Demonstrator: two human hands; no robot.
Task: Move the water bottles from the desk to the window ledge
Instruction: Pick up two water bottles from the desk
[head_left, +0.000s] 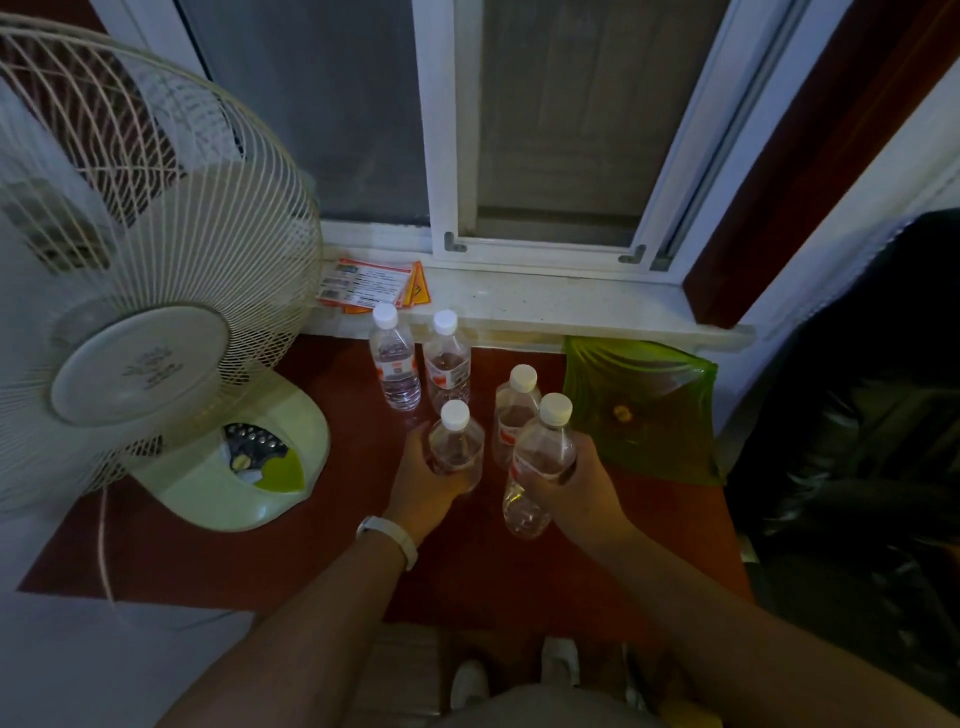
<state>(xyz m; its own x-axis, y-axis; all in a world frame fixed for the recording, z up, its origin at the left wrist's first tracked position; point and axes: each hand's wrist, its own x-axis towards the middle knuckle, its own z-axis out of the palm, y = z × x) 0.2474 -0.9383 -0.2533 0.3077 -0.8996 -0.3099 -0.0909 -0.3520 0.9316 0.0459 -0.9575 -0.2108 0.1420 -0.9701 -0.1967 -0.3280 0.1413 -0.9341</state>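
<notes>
I see a white fan (145, 270) at left on the red desk (311, 545), a pale window ledge (571, 306) behind and a green dish (644, 405) at right. Clear, white-capped bottles, all over the desk: three standing bottles (395, 364); left hand (418, 483) wrapped round the near-left bottle (457, 441), right hand (571, 491) round the near-right bottle (545, 447).

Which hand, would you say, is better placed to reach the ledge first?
Probably right: the right hand grips a bottle facing bare window ledge; two standing bottles block the left hand.
</notes>
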